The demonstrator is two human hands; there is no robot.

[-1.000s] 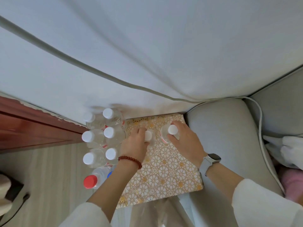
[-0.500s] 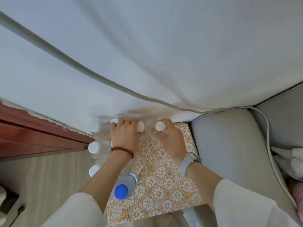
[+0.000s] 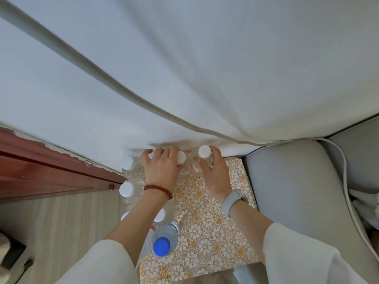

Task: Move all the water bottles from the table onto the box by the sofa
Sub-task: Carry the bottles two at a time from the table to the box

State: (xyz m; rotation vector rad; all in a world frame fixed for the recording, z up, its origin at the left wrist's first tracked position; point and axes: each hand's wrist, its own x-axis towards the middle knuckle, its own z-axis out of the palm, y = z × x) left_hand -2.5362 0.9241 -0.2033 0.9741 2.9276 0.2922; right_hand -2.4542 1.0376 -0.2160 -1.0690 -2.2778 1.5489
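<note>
- Box (image 3: pixel 207 226), gold floral top, stands just beside the grey sofa (image 3: pixel 291 191); taken as landmark.
- Left hand (image 3: pixel 161 168): arm extended to box's far edge, palm down, fingers curled over a white-capped bottle (image 3: pixel 181 160).
- Right hand (image 3: pixel 213 171): arm extended, thumb and fingers curled round a second white-capped bottle (image 3: pixel 204 155) at box's far edge.
- More white-capped bottles (image 3: pixel 127 188) stand along box's left side; blue-capped bottle (image 3: pixel 164 240) near its front-left.

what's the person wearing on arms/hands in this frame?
Both arms have loose white sleeves pushed up the forearms. Left wrist: a dark red beaded bracelet. Right wrist: a watch or band with a pale grey strap. No gloves.
</note>
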